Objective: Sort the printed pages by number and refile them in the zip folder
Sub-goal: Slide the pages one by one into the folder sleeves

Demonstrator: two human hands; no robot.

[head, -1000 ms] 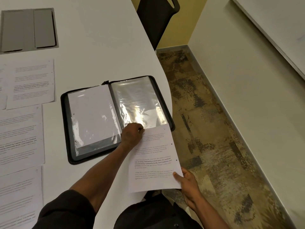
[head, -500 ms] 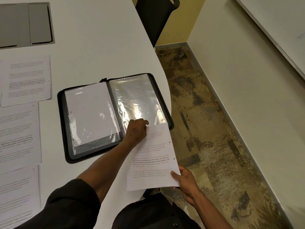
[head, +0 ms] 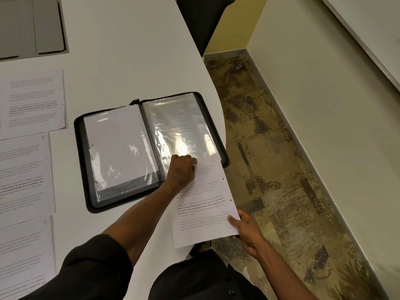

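Fingers of the left hand (head: 183, 169) are curled at the bottom edge of the clear sleeve (head: 180, 131) on the right half of the zip folder (head: 151, 148); they seem to pinch the sleeve's opening, though the exact grip is hidden under the knuckles. Right hand (head: 246, 231) pinches the near right corner of a printed page (head: 202, 204), thumb on the printed side and the other fingers beneath. That page's far end lies at the sleeve's mouth, just beside the left hand, while its near end hangs past the edge of the white table (head: 121, 61).

The black folder lies open and flat near the table's curved edge. Its left sleeve holds a sheet (head: 118, 144) showing a blank side. 4 more printed pages (head: 32, 100) lie flat in a column along the table's left side, apart from the folder. A grey hatch (head: 32, 27) sits in the far left corner, and a dark chair (head: 201, 20) stands beyond the table.
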